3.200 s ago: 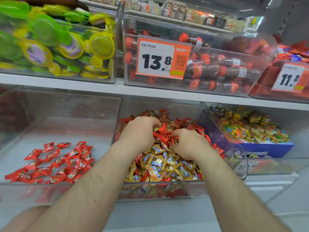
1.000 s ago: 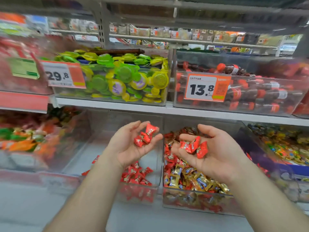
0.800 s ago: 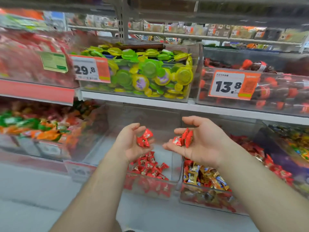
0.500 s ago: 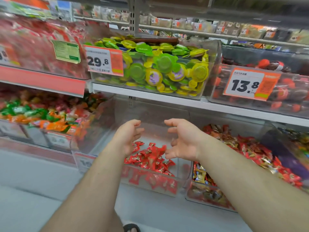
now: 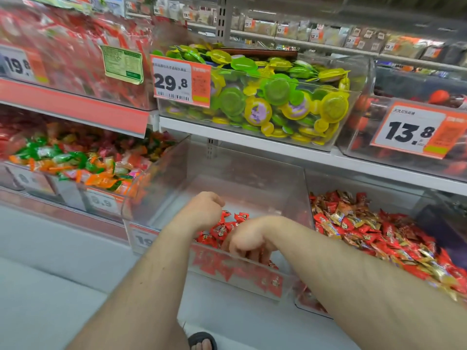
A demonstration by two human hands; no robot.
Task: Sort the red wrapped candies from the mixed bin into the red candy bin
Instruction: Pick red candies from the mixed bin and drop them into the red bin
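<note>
Here both hands — left hand (image 5: 202, 210), right hand (image 5: 249, 239) — reach down into the red candy bin (image 5: 235, 271) over red wrapped candies (image 5: 222, 229), their grip unreadable — probably mid-drop; next, reach right to the mixed bin (image 5: 379, 223).

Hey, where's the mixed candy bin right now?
In the head view, the mixed bin sits lower right on the bottom shelf, directly right of the red candy bin, below the 13.8 price tag.

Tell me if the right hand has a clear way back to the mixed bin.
Probably yes: the right hand is inside the red candy bin, and the mixed bin sits open-topped beside it, nothing covering it.
</note>
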